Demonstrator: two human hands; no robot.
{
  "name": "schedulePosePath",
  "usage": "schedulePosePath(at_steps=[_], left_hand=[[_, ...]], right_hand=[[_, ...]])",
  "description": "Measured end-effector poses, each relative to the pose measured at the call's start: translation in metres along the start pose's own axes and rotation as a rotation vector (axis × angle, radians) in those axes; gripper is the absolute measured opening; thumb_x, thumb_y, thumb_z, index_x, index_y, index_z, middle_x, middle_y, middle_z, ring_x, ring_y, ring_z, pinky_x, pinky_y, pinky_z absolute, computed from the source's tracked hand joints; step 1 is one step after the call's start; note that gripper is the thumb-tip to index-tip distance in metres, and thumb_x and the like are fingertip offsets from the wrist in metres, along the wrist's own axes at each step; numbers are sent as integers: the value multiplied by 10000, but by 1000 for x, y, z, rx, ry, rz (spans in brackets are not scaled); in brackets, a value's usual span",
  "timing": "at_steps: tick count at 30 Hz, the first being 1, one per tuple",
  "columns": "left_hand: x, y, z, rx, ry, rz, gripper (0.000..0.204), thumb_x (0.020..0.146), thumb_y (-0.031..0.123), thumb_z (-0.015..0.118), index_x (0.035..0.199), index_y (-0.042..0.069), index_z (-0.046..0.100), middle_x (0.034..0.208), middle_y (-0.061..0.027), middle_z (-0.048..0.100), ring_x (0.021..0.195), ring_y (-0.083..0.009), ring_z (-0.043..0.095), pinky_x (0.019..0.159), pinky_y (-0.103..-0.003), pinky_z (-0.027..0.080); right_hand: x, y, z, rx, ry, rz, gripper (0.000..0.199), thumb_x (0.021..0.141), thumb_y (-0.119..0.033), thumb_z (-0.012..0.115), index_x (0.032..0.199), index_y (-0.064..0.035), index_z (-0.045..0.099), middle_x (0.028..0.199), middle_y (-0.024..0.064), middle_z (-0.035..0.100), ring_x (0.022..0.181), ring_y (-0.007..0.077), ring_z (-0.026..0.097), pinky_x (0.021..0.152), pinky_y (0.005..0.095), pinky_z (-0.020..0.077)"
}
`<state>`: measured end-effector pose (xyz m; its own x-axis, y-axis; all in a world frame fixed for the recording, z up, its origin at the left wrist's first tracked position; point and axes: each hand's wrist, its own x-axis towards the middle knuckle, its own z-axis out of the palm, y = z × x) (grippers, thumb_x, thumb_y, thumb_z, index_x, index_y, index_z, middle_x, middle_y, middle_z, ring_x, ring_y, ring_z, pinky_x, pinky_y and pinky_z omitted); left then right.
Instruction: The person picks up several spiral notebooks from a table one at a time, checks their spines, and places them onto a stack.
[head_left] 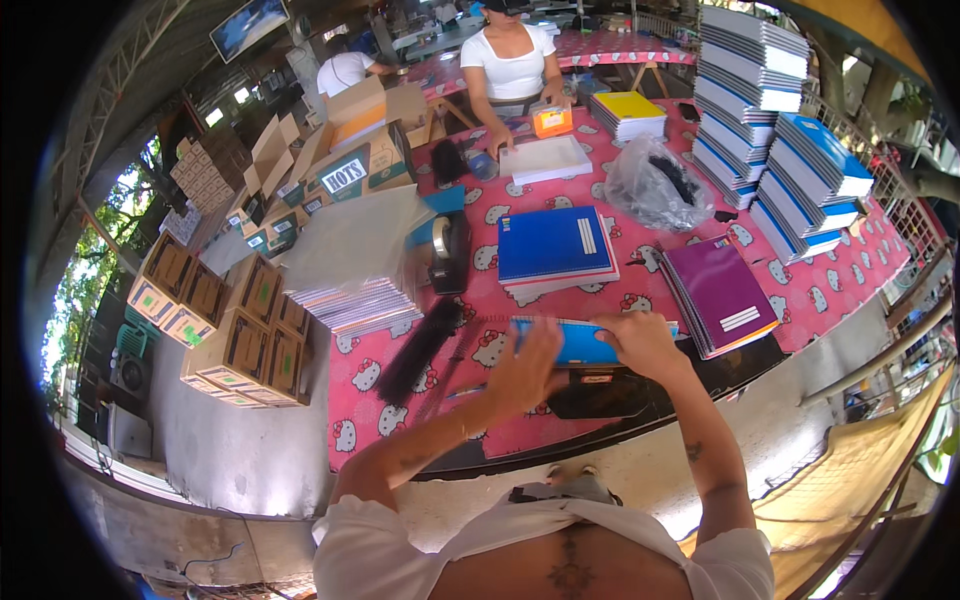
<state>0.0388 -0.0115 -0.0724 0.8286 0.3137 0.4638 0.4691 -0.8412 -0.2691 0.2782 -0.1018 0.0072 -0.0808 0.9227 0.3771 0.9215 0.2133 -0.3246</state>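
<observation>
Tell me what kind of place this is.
Probably a small open-air workshop that assembles or packs notebooks: tall stacks of notebooks on the table, cardboard boxes alongside, and both hands, left hand and right hand, hold a blue notebook.

Notebook stack [556, 246] behind held notebook [580, 343]; tape dispenser [447, 252] seemingly left.

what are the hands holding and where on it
Both hands hold a blue notebook over the pink table: the left hand grips its left end, the right hand its right end, near the upper edge.
</observation>
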Motion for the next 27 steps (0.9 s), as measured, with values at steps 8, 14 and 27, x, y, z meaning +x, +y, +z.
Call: schedulePosePath(at_steps=[8, 14, 27], left_hand=[[25, 15, -20, -37, -68, -43, 792, 943, 540, 526, 1458, -49, 403, 1549, -249, 357, 1471, -386, 296, 1150, -617, 225], [82, 1, -32, -1, 24, -218, 799, 928, 509, 561, 1467, -54, 384, 1555, -230, 360, 1475, -346, 308, 1167, -583, 214], [94, 19, -63, -304, -313, -90, 627, 981, 449, 531, 1402, -11, 466, 1465, -206, 461, 1373, -372, 426, 1142, -601, 233]], right_hand=[[-1, 6, 0, 9, -37, 21, 226, 870, -234, 687, 1080, -156, 717, 865, 114, 728, 760, 340, 704, 675, 459, 552], [3, 4, -9, 5, -235, 71, 330, 871, -274, 691, 1184, -171, 687, 974, 131, 721, 841, 343, 696, 736, 453, 548], [-71, 70, 39, 1218, 11, 377, 287, 865, -105, 774, 1115, 8, 690, 922, -13, 678, 861, 62, 596, 779, 256, 505]])
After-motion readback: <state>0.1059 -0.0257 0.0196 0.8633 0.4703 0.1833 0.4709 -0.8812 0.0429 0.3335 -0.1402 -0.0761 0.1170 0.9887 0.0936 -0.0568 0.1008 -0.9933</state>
